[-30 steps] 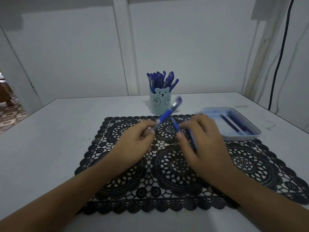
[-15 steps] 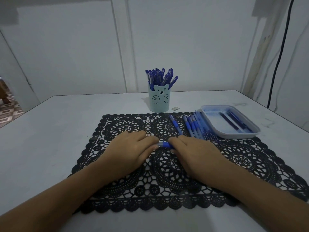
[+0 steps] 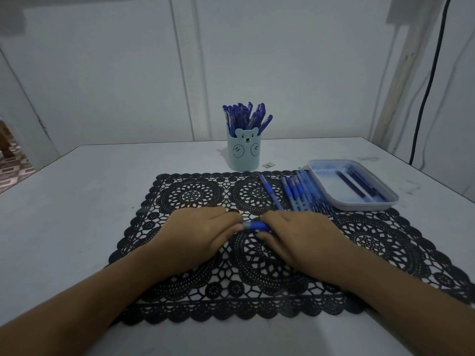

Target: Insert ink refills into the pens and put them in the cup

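A blue pen point(image 3: 255, 225) lies crosswise low over the black lace mat point(image 3: 192, 194), held at its two ends by both hands. My left hand point(image 3: 198, 233) grips its left end and my right hand point(image 3: 298, 236) grips its right end; only the pen's short middle shows between the fingers. The pale blue bear cup point(image 3: 244, 152) stands behind the mat, full of several blue pens point(image 3: 244, 116). More blue pens point(image 3: 293, 192) lie in a row on the mat's far right. Dark ink refills point(image 3: 356, 185) lie in the white tray point(image 3: 359, 205).
A white table point(image 3: 77, 201) carries everything; its right edge runs close past the tray. A small scrap point(image 3: 268, 164) lies beside the cup. A black cable point(image 3: 424, 104) hangs down the wall at the right. A doorway opens at the far left.
One second ago the pen was raised and tilted toward the cup between my hands. It came down level onto the mat, and it has stayed there with both hands on it since half a second ago.
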`<state>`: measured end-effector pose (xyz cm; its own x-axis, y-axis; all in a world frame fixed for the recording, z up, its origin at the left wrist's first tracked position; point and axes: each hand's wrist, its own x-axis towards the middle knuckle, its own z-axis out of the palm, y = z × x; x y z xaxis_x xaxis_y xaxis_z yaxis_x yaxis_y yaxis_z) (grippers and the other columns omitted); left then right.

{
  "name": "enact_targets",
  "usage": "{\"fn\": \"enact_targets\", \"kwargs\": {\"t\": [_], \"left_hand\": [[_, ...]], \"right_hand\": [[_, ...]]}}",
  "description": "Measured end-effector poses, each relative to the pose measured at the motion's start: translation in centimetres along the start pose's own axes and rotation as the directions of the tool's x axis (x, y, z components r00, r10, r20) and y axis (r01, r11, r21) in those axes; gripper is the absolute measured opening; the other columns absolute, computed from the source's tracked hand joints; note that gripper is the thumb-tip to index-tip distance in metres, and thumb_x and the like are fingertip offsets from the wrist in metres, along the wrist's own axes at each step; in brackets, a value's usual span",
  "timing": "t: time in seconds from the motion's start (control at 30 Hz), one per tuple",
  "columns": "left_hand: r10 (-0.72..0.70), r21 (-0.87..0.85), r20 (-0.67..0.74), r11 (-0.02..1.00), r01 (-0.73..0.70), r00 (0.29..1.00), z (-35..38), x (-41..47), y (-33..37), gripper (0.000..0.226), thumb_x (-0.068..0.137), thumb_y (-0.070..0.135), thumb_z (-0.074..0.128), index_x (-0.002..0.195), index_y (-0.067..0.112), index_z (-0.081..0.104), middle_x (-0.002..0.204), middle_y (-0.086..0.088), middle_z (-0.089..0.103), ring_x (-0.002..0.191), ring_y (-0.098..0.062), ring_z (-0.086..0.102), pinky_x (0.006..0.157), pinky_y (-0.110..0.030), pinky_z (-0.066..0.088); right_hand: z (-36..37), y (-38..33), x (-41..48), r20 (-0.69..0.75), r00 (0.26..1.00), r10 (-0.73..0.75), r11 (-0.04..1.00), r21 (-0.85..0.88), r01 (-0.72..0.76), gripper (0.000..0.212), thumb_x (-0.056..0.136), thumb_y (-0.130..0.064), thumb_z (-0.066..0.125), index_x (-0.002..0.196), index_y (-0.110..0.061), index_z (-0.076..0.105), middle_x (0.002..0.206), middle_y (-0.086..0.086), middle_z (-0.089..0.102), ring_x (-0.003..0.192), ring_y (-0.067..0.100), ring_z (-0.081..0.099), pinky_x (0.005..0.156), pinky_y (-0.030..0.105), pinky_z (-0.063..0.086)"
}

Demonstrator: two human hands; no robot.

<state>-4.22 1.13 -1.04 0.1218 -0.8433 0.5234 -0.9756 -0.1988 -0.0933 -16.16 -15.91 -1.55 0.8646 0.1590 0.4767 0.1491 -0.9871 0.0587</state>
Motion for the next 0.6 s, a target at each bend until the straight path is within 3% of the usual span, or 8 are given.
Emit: {"fn": "enact_targets", "kwargs": {"t": [0.07,0.13,0.17,0.23,0.3,0.4,0.5,0.6], "left_hand": [[-0.017,-0.012,0.025,1.0,0.017,1.0,-0.1,-0.1,0.2,0.053,0.099,0.043,0.016,0.095,0.024,0.066,0.072,0.014,0.063,0.056,-0.003,0.057,0.043,-0.013,0.035],[-0.018,-0.017,0.035,1.0,0.019,0.999,0.0,-0.2,0.2,0.052,0.099,0.044,0.016,0.096,0.025,0.065,0.073,0.014,0.064,0.059,-0.003,0.059,0.044,-0.013,0.036],[-0.014,-0.024,0.035,1.0,0.015,0.999,0.1,-0.2,0.2,0.051,0.099,0.044,0.017,0.096,0.025,0.064,0.074,0.014,0.065,0.06,-0.003,0.059,0.044,-0.014,0.037],[-0.002,-0.049,0.026,0.999,0.003,1.0,0.2,-0.2,0.1,0.047,0.099,0.043,0.019,0.098,0.025,0.063,0.077,0.014,0.065,0.062,-0.002,0.059,0.045,-0.015,0.041],[0.004,-0.054,0.02,0.999,-0.003,1.0,0.0,-0.2,0.1,0.047,0.099,0.043,0.021,0.098,0.025,0.064,0.074,0.015,0.063,0.061,-0.001,0.057,0.046,-0.014,0.038],[0.01,-0.053,0.023,0.999,-0.009,1.0,-0.1,-0.3,0.0,0.048,0.099,0.042,0.022,0.096,0.024,0.066,0.071,0.014,0.061,0.057,-0.002,0.054,0.046,-0.013,0.035],[-0.022,-0.032,0.018,0.999,0.022,1.0,0.0,-0.3,-0.3,0.041,0.097,0.04,0.027,0.097,0.025,0.065,0.07,0.015,0.06,0.055,-0.001,0.053,0.044,-0.013,0.033],[-0.099,-0.058,0.004,0.993,0.099,0.995,0.0,-0.3,-0.4,0.035,0.093,0.038,0.034,0.096,0.025,0.066,0.072,0.017,0.062,0.054,0.003,0.051,0.041,-0.009,0.032]], "right_hand": [[0.2,0.1,0.1,0.029,0.998,-0.055,0.996,-0.063,0.056,0.012,0.084,-0.028,0.054,0.083,-0.018,0.06,0.067,-0.006,0.055,0.053,0.009,0.048,0.042,0.023,0.046],[0.3,0.0,0.1,0.05,0.997,-0.059,0.994,-0.088,0.063,0.02,0.068,-0.02,0.076,0.083,-0.019,0.061,0.066,-0.006,0.055,0.053,0.008,0.049,0.043,0.02,0.043],[0.3,-0.2,0.0,0.053,0.997,-0.049,0.996,-0.066,0.053,0.021,0.069,-0.019,0.075,0.082,-0.02,0.06,0.064,-0.008,0.054,0.05,0.007,0.048,0.04,0.018,0.04],[-0.1,-0.2,-0.2,0.048,0.997,-0.055,0.998,-0.032,0.057,0.006,0.084,-0.027,0.052,0.082,-0.022,0.055,0.059,-0.01,0.052,0.043,0.006,0.044,0.033,0.019,0.036],[-0.3,0.3,-0.4,0.061,0.997,-0.036,0.999,-0.007,0.036,0.025,0.089,-0.036,0.034,0.084,-0.023,0.054,0.051,-0.009,0.049,0.036,0.007,0.04,0.028,0.021,0.035],[-0.7,0.7,-0.4,0.087,0.996,-0.021,1.0,-0.001,0.021,0.033,0.092,-0.046,0.029,0.088,-0.027,0.055,0.049,-0.009,0.05,0.035,0.007,0.042,0.03,0.021,0.037],[-1.0,0.3,0.0,0.105,0.993,0.058,0.996,0.058,-0.065,0.046,0.09,-0.058,0.02,0.105,-0.029,0.052,0.078,-0.012,0.059,0.062,0.006,0.053,0.05,0.016,0.041],[-1.0,0.3,0.0,0.13,0.973,0.193,0.967,0.141,-0.211,0.054,0.088,-0.061,0.018,0.115,-0.026,0.049,0.102,-0.011,0.052,0.093,0.005,0.047,0.08,0.021,0.04]]}}
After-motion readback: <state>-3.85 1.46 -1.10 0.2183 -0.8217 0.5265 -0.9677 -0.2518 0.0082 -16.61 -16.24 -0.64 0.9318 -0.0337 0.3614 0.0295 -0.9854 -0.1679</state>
